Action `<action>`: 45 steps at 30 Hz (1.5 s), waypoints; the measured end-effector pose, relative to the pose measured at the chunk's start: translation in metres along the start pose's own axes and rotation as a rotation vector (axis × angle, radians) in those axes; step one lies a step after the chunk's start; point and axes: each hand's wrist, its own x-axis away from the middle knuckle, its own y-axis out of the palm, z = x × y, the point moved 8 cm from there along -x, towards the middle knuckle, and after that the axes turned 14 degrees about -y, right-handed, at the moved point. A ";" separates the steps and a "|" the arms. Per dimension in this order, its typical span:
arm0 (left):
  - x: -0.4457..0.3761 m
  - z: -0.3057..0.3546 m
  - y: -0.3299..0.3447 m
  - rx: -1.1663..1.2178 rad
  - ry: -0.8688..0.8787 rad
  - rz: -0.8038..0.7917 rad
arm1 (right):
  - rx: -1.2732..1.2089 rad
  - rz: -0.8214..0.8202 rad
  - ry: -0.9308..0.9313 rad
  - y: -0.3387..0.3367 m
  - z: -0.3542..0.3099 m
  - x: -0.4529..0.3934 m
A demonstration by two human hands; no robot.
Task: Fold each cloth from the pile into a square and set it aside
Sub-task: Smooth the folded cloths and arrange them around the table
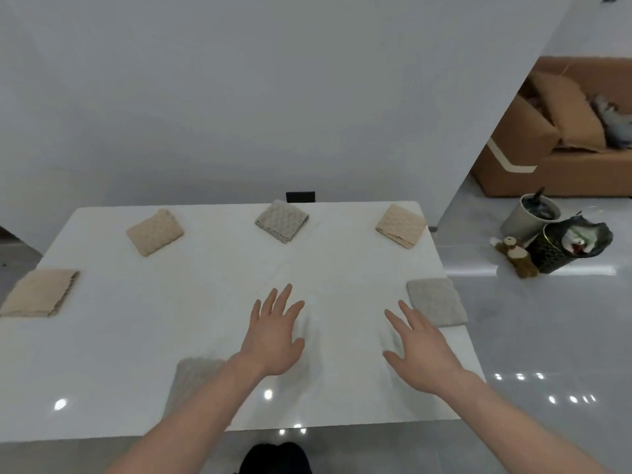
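Room: white wall, glossy pale floor; cardboard boxes (533, 138) and two bins (561, 234) far right
Surface: white surface (205, 302), no unfolded pile in view
Cloths: folded squares set apart around the edge: beige cloth (40, 293) left, beige cloth (155, 231) far left, grey cloth (282, 221) far middle, beige cloth (400, 225) far right, grey cloth (436, 301) right; a blurred grey patch (195, 378) near, possibly a sixth
Handling: soft, light, textured weave, limp; best pinched at corners or along a folded edge
Left hand (273, 336): fingers spread, holding nothing
Right hand (422, 350): fingers spread, empty, just beside the right grey cloth
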 end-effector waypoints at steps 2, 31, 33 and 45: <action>0.005 0.015 0.000 -0.008 -0.032 0.014 | 0.024 -0.022 -0.032 -0.008 0.019 -0.005; -0.180 0.205 0.015 -0.088 -0.187 -0.112 | 0.127 -0.244 -0.138 -0.077 0.235 -0.161; -0.192 0.221 0.021 -0.096 -0.210 -0.133 | 0.118 -0.262 -0.161 -0.079 0.251 -0.174; -0.297 0.279 0.035 -0.083 -0.195 -0.128 | 0.041 -0.214 -0.181 -0.068 0.300 -0.282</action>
